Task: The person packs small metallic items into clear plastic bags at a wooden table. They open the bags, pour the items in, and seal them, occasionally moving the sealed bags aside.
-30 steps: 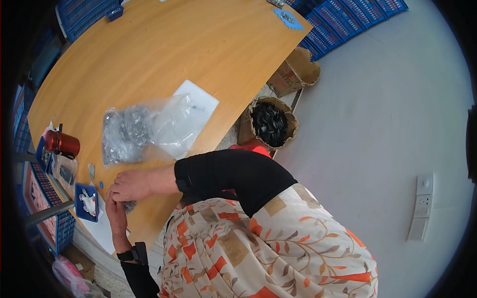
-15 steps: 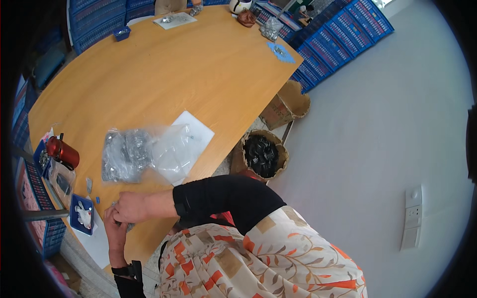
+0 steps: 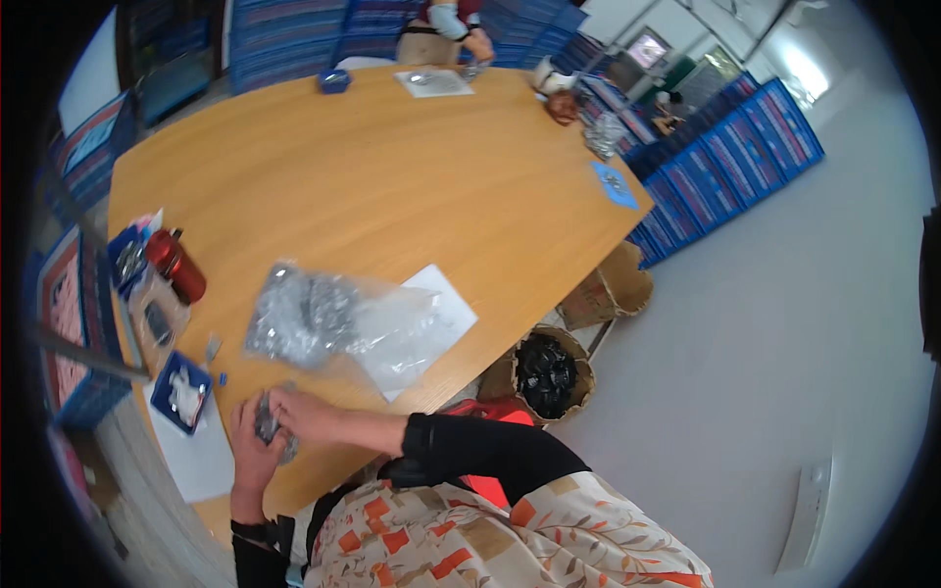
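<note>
Presently reading the head feed, hands as dial centre, twelve at its top. Left to right:

Ten o'clock: blue tray [image 3: 163, 400] with white material [image 3: 184, 396] inside, partly over a white sheet [image 3: 194, 472]. Eleven: red flask [image 3: 177, 267], upright or tilted unclear through the lens; nearer in, a small blue piece [image 3: 223, 378]. None of these is touched.

Centre: left hand [image 3: 253, 459] curls round a grey bundle [image 3: 264, 421]; right hand [image 3: 306, 416] closes over it from three o'clock. Grip: both drawn in on the bundle, little gap showing; pressure I cannot tell.

Just past twelve: clear bag [image 3: 294, 318] on the surface [image 3: 412, 196], grey contents massed at its left end, unheld. Two o'clock: white pad [image 3: 446, 299], partly under the bag's slack end. Toward three, beyond the edge: carton [image 3: 502, 378] of black pieces [image 3: 546, 375].

Progress, my judgement: bundle taken up, done; handling unfinished, since neither hand has released it. Overall share complete: cannot tell.
</note>
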Demonstrator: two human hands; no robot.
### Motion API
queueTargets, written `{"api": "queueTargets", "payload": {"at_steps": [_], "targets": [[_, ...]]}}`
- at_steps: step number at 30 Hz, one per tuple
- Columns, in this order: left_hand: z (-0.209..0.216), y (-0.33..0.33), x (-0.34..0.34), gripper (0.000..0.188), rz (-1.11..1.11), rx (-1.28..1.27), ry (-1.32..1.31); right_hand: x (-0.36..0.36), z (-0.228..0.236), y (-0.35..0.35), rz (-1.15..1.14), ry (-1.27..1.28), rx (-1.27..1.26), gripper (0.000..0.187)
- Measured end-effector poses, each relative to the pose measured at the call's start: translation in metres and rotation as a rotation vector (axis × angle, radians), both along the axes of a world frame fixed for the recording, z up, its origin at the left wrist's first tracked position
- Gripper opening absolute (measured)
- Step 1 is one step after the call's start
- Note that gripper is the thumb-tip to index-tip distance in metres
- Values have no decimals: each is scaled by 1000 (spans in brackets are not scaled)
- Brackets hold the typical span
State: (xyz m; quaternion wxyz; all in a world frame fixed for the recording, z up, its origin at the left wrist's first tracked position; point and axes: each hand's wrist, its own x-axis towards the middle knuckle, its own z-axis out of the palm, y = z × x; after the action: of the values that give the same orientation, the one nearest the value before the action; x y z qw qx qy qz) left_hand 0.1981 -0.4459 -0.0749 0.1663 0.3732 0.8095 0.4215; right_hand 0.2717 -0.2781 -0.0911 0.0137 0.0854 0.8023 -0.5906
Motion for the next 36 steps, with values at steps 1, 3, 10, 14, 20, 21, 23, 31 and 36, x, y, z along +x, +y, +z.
{"api": "queueTargets", "payload": {"at_steps": [1, 3, 10, 14, 20, 21, 23, 31, 36], "targets": [[-2, -2, -8, 78, -32, -5, -30, -1, -5, 3, 41, -22, -20, 8], [-9, -21, -24, 103, -112, -53, 41, -7, -24, 0, 156, 88, -62, 11], [-10, -30, -18, 110, -99, -31, -233, -4, 11, 15, 241, -181, -203, 13], [-31, -15, 15, 101, 220, -40, -95, -7, 14, 11, 25, -181, -270, 11], [-44, 7, 44, 92, 526, -70, -38, 0, 2, -3, -416, -430, -828, 13], [-44, 10, 45, 92, 562, -80, -39, 0, 6, -6, -479, -493, -914, 13], [-43, 14, 47, 92, 618, -90, -23, -1, 5, -7, -521, -593, -1018, 14], [-38, -12, 28, 65, 532, 84, 7, -5, 11, -5, -395, -716, -894, 18], [15, -17, -3, 36, 314, -222, -370, -3, 6, -4, -350, -652, -905, 17]]}}
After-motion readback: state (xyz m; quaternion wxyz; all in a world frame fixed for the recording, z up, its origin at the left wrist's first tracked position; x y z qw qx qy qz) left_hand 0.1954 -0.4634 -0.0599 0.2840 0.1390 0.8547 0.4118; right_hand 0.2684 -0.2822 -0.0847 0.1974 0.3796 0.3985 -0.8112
